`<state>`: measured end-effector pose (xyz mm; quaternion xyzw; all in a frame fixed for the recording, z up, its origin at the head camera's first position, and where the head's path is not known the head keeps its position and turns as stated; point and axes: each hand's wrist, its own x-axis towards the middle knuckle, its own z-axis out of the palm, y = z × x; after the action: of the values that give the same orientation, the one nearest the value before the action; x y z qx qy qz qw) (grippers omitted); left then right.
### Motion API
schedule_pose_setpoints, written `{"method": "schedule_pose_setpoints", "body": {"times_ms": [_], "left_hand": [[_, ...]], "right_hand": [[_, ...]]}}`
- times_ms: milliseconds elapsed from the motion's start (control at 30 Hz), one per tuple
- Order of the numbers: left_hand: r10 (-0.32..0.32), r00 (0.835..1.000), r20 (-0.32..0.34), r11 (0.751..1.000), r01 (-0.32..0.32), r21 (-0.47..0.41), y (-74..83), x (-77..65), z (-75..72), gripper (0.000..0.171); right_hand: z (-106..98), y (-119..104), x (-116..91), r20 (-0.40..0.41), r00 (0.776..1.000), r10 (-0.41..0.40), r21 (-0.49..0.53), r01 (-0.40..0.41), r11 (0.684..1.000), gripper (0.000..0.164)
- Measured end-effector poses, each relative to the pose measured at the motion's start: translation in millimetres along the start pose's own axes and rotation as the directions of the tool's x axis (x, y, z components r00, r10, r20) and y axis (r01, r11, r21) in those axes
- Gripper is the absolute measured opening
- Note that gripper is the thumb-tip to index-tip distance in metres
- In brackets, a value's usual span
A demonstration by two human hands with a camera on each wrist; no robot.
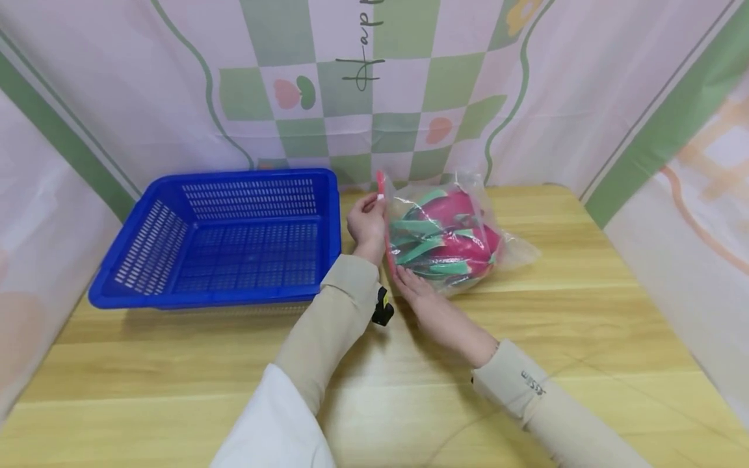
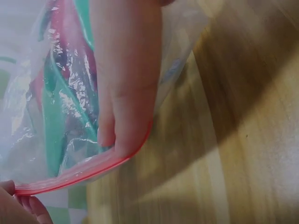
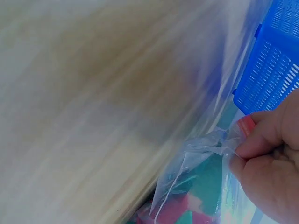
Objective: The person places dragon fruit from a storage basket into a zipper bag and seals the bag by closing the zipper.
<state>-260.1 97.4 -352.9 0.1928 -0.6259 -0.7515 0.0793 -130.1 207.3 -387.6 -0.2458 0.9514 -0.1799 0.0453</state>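
Observation:
A clear plastic zip bag [image 1: 409, 195] with a red strip along its mouth lies on the table. Two pink dragon fruits [image 1: 453, 250] with green leaves show through it. My left hand [image 1: 367, 224] pinches the far part of the red strip, seen also as fingertips [image 2: 32, 210] at the lower left of the left wrist view. Lower down, my right hand [image 1: 435, 309] holds the near end of the mouth; its long fingers [image 2: 133, 93] meet the red strip in the left wrist view. A hand pinching the bag's red edge shows in the right wrist view.
A blue perforated basket [image 1: 328, 195] stands left of the bag, close beside my left hand. The wooden table [image 1: 205, 370] extends in front of both. A patterned curtain [image 1: 345, 143] hangs behind and at the sides.

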Motion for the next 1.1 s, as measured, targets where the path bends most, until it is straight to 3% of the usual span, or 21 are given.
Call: {"method": "schedule_pose_setpoints", "body": {"times_ms": [133, 400, 567, 833, 1100], "left_hand": [[0.029, 1.0, 0.004, 0.999, -0.029, 0.02, -0.4, 3.9, 0.8, 0.022], [0.055, 0.998, 0.004, 0.998, -0.055, 0.025, 1.1, 7.6, -0.7, 0.02], [0.056, 0.998, -0.004, 0.997, -0.055, 0.051, 7.0, 11.2, -1.3, 0.021], [0.037, 0.999, -0.028, 0.999, -0.037, 0.015, 11.6, 14.6, -1.3, 0.022], [0.037, 0.999, 0.014, 0.996, -0.038, 0.084, 14.9, 13.1, -0.9, 0.023]], "right_hand": [[-1, -1, -1, 0.019, 1.0, 0.011, 0.009, -0.012, 1.0, 0.063], [-1, 1, -6, 0.057, 0.998, 0.02, 0.012, -0.021, 1.0, 0.049], [-1, 4, -10, 0.049, 0.999, 0.003, -0.009, -0.003, 1.0, 0.047], [-1, 2, -12, 0.032, 0.999, -0.018, -0.009, 0.018, 1.0, 0.045], [0, 2, -11, 0.019, 1.0, -0.012, 0.032, 0.011, 0.999, 0.046]]}}
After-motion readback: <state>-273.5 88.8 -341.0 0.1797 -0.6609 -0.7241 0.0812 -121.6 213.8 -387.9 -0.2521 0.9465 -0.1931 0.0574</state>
